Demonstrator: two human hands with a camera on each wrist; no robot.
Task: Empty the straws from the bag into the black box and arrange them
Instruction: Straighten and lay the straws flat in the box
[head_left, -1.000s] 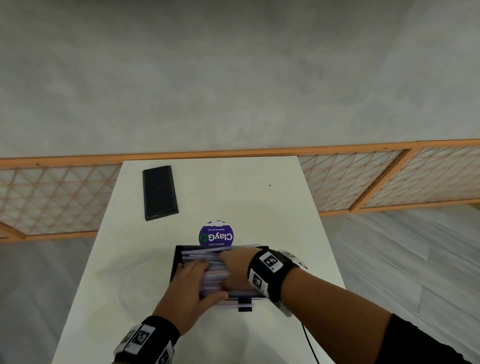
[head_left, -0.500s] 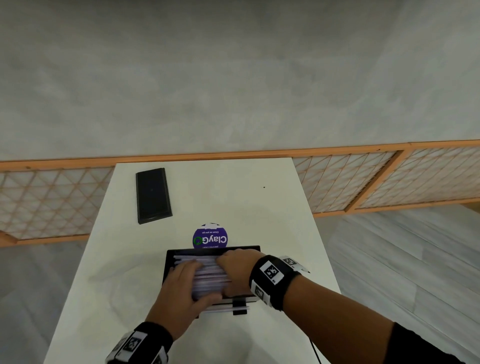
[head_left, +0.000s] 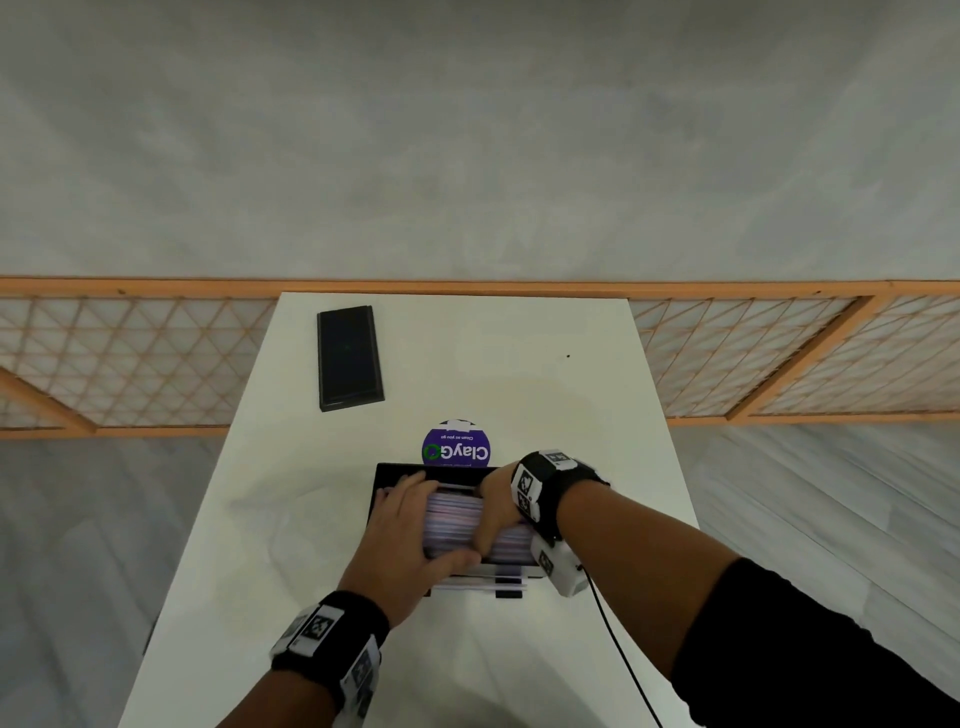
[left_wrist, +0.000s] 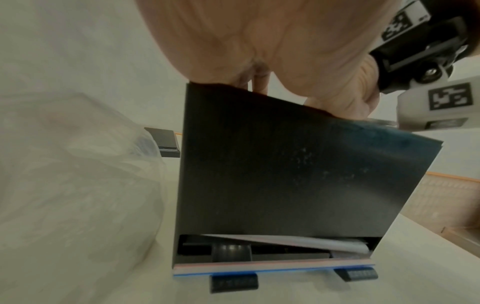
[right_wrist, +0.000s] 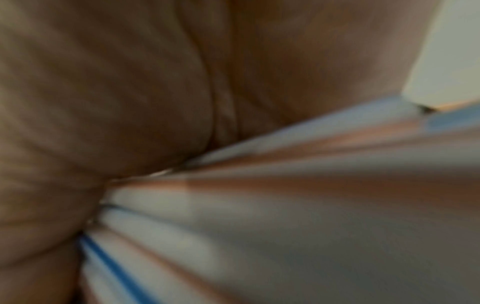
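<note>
- Black box (head_left: 395, 475) sits at lower centre of the head view on the white table (head_left: 545, 364), filled with paper-wrapped straws (head_left: 452, 519) lying crosswise in a pale, pink-and-blue-tinged stack.
- Left hand (head_left: 400, 540) reaches in from the lower left of the frame, forearm angled up and to the right; its fingers lie extended over the left part of the stack while the thumb (head_left: 452, 560) curls along the stack's near edge, so the hand grasps the bundle.
- Right hand (head_left: 496, 512) enters from the lower right, wrist bent sharply downward; its thumb and fingers wrap over the stack's right part, gripping it. Both wrists carry black bands with printed square markers.
- Left wrist view: the box's dark front wall (left_wrist: 285, 164) fills the centre, a slot at its base showing wrapped straws (left_wrist: 272, 267) lying along the bottom edge; both hands meet above the box's top rim.
- Right wrist view: blurred palm pressed against striped straw wrappers (right_wrist: 259, 205); single fingers cannot be told apart here.
- Clear plastic bag (left_wrist: 78, 185) lies crumpled at the left of the left wrist view, beside the box.
- Dark phone (head_left: 349, 357) lies at the table's upper left; a round purple sticker (head_left: 457, 447) sits just behind the box.
</note>
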